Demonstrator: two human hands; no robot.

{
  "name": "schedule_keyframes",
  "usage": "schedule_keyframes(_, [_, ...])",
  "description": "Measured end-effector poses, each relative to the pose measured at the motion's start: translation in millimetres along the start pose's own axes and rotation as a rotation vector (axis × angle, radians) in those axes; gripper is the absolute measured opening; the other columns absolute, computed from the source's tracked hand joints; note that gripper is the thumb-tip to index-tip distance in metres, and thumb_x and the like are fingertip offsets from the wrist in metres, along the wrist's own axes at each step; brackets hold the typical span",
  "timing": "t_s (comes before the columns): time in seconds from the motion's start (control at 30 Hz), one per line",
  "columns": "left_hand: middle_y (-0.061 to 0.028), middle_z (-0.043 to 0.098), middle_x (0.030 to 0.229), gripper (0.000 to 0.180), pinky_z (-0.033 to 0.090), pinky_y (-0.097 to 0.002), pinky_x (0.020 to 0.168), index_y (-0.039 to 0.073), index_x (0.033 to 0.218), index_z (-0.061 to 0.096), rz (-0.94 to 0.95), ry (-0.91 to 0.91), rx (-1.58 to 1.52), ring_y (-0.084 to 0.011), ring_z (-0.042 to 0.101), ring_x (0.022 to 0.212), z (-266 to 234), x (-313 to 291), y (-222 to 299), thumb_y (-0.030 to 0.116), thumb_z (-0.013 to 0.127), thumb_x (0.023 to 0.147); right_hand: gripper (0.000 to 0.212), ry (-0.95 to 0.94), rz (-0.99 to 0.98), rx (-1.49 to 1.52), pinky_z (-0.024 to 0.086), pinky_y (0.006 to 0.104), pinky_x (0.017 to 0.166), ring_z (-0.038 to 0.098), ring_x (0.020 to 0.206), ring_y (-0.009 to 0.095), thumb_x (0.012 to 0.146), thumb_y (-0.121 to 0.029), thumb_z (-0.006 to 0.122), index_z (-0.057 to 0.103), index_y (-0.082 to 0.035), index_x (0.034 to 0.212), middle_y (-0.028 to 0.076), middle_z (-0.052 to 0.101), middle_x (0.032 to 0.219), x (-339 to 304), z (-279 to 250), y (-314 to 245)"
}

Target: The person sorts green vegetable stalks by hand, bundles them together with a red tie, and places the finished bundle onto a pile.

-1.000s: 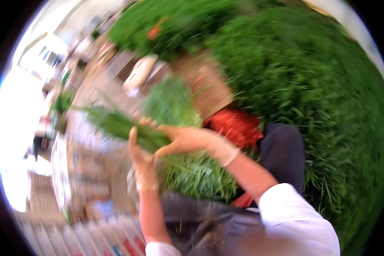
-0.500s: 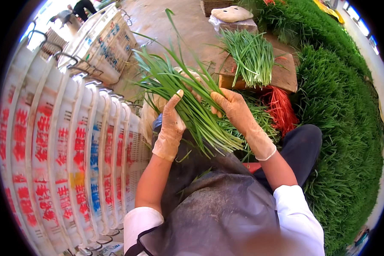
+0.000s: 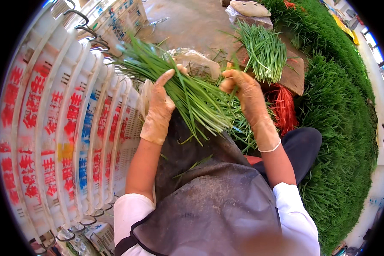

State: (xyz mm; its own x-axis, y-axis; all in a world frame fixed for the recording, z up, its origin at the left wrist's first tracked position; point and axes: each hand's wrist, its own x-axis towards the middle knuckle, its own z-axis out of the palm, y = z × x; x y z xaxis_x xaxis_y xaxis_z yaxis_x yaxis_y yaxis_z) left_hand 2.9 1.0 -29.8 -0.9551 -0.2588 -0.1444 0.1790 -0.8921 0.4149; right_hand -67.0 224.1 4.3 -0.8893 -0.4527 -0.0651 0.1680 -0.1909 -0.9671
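Right grip (image 3: 248, 97) has moved outward, pinching a blurred blade (image 3: 235, 63); left grip (image 3: 160, 101) closed round green bunch (image 3: 196, 96)

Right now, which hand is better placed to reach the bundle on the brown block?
Probably the right hand: nearer that bundle, seemingly pinching only blurred greenery; the left hand holds a leafy bunch.

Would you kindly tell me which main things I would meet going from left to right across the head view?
White crates → left hand gripping a bunch of long green leaves → right hand → red strands → large heap of leafy greens.
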Motion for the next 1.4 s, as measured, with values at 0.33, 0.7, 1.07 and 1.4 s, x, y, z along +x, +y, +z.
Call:
schedule_keyframes(0.33, [-0.0096,0.062,0.088,0.029,0.052,-0.0429,0.092,0.003,0.115,0.058,0.309,-0.015,-0.076,-0.0240,0.062,0.083,-11.8,-1.4,76.5,0.000,0.058,0.085,0.043,-0.200,-0.225,-0.861,0.048,0.0311,0.074,0.060,0.080,0.018,0.090,-0.030,0.064,0.058,0.000,0.120,0.009,0.064,0.089,70.8,-87.0,57.0])
schedule_keyframes(0.7, [-0.0070,0.062,0.086,0.026,0.052,-0.0435,0.085,0.004,0.114,0.058,0.224,0.143,-0.005,-0.0214,0.061,0.083,27.9,-17.6,44.6,0.009,0.063,0.088,0.020,-0.087,-0.749,-1.048,0.048,0.0326,0.071,0.063,0.079,0.021,0.084,-0.023,0.070,0.066,-0.005,0.091,0.005,0.064,0.079,5.8,91.6,3.6])
schedule_keyframes(1.07, [-0.0031,0.058,0.080,0.025,0.049,-0.0366,0.075,0.003,0.115,0.057,0.260,0.083,0.024,-0.0171,0.056,0.072,-28.2,-3.5,67.3,0.008,0.060,0.091,0.024,-0.480,0.106,0.427,0.038,0.0149,0.055,0.044,0.054,0.002,0.095,-0.022,0.058,0.061,-0.002,0.108,0.000,0.061,0.083,48.7,-38.6,5.5])
schedule_keyframes(1.4, [-0.0089,0.060,0.087,0.028,0.050,-0.0438,0.087,-0.002,0.114,0.056,0.252,0.077,-0.027,-0.0240,0.058,0.084,20.7,-13.8,49.1,0.011,0.059,0.090,0.122,-0.174,-0.792,-1.306,0.025,0.0434,0.112,0.031,0.135,0.038,0.058,-0.038,0.088,0.014,-0.003,0.150,0.022,0.036,0.143,-12.2,70.7,-22.6])
